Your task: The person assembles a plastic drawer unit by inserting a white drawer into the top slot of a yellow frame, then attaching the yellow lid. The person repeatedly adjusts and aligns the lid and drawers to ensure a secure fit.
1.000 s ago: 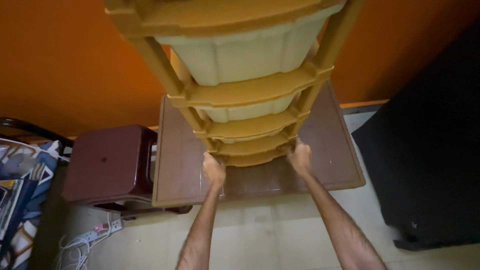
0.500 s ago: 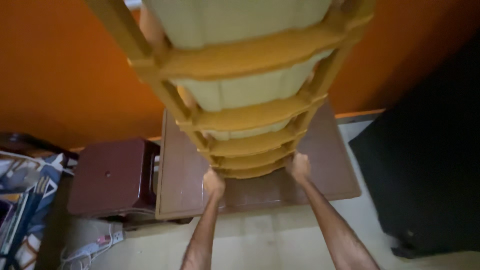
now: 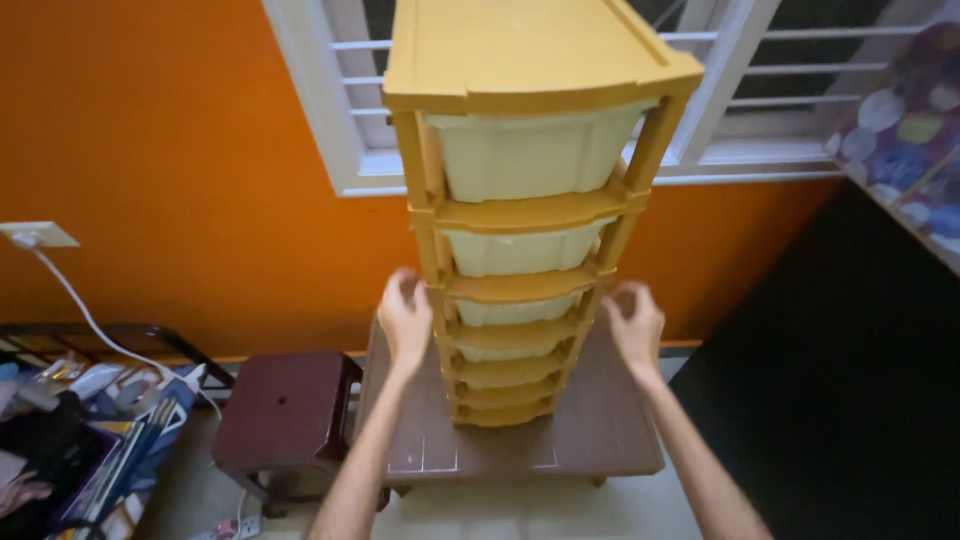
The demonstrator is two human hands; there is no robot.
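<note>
The tall drawer tower [image 3: 520, 230], with its yellow frame and cream drawers, stands upright on the low brown table [image 3: 610, 440], close to the orange wall [image 3: 200, 180] and under the window [image 3: 760, 90]. Your left hand [image 3: 405, 315] is just beside the left post of the frame, about the middle shelves, with the fingers curled and half open; it holds nothing, and I cannot tell if the fingertips touch the post. Your right hand [image 3: 635, 322] is at the right side, also open and loose, and a small gap shows between it and the frame.

The main danger, as I judge it, is tipping. The tower is high and narrow and its base covers only a small part of the table, so a push from one hand alone could lean it to the side or toward you. If it leans, the cream drawers may slide out to the near side.

The table itself is low and light-looking; a hard push could move it on the floor. To the left, the dark red stool [image 3: 285, 405], the white cable [image 3: 85, 315] from the wall socket and the pile of things on the floor [image 3: 70, 430] are near, so a falling tower could strike them.
</note>
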